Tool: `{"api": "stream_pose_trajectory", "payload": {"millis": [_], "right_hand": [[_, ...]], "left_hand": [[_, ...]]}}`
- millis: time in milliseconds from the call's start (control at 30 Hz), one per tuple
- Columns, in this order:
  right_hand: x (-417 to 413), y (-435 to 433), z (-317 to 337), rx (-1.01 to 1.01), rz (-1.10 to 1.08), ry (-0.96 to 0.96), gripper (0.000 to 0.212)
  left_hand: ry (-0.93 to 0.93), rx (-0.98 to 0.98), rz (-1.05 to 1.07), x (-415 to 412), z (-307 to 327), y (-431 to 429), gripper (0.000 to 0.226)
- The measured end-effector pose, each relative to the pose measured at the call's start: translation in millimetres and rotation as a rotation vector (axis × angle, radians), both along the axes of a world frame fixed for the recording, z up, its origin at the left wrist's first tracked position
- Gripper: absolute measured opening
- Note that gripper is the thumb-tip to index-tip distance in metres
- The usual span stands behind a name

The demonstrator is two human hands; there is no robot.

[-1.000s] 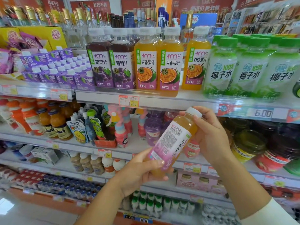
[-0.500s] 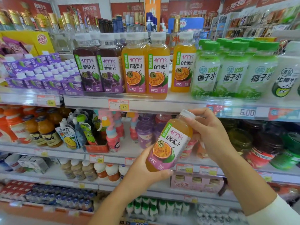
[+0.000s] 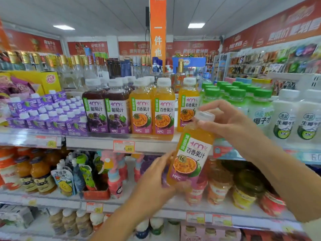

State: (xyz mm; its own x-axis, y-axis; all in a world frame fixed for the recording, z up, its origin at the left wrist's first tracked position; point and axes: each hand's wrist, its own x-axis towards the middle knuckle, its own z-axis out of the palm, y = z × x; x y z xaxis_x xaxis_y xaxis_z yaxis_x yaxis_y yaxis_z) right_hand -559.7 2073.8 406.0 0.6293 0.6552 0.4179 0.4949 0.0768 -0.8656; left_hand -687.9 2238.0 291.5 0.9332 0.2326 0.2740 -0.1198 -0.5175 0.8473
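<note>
A smooth, cylindrical plastic juice bottle [image 3: 191, 153] is held nearly upright before the glossy shelf edge [image 3: 90, 141]. Its base is gripped by the left hand [image 3: 156, 178] at seven o'clock, and its round white cap [image 3: 205, 116] is grasped by the right hand [image 3: 224, 119] at one o'clock.

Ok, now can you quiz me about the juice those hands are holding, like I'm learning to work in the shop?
1. True or false: only one hand holds the bottle.
2. Which hand is up at the cap? A. left B. right
3. Fill in: the caps on the coconut water are ____.

Key
1. False: both hands hold it.
2. B: the right hand is at the cap, and the left hand holds the base.
3. Green.
</note>
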Motion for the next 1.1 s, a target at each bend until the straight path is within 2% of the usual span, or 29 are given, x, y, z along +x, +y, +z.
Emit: {"api": "stream_pose_trajectory", "payload": {"millis": [100, 233, 300, 400, 533, 667, 933, 1100], "right_hand": [[11, 5, 42, -0.034, 0.025, -0.145, 0.036], [31, 22, 79, -0.091, 0.02, -0.268, 0.03], [42, 31, 91, -0.137, -0.011, -0.331, 0.031], [56, 42, 101, -0.227, -0.032, -0.389, 0.031], [71, 52, 100, -0.305, -0.059, -0.446, 0.029], [84, 63, 90, -0.34, -0.058, -0.433, 0.03], [101, 72, 91, -0.544, -0.022, -0.469, 0.028], [101, 67, 110, -0.654, -0.073, -0.661, 0.031]], "left_hand": [[-0.141, 0.42, 0.176, 9, 49, 25, 0.076], [-0.389, 0.759, 0.382, 35, 108, 53, 0.067], [-0.399, 0.891, 0.424, 52, 130, 64, 0.071], [-0.308, 1.046, 0.431, 76, 147, 76, 0.08], [-0.208, 1.116, 0.404, 90, 148, 86, 0.078], [-0.26, 1.089, 0.415, 92, 146, 90, 0.074], [-0.257, 1.091, 0.423, 96, 145, 92, 0.074], [-0.281, 1.048, 0.407, 97, 147, 84, 0.076]]}}
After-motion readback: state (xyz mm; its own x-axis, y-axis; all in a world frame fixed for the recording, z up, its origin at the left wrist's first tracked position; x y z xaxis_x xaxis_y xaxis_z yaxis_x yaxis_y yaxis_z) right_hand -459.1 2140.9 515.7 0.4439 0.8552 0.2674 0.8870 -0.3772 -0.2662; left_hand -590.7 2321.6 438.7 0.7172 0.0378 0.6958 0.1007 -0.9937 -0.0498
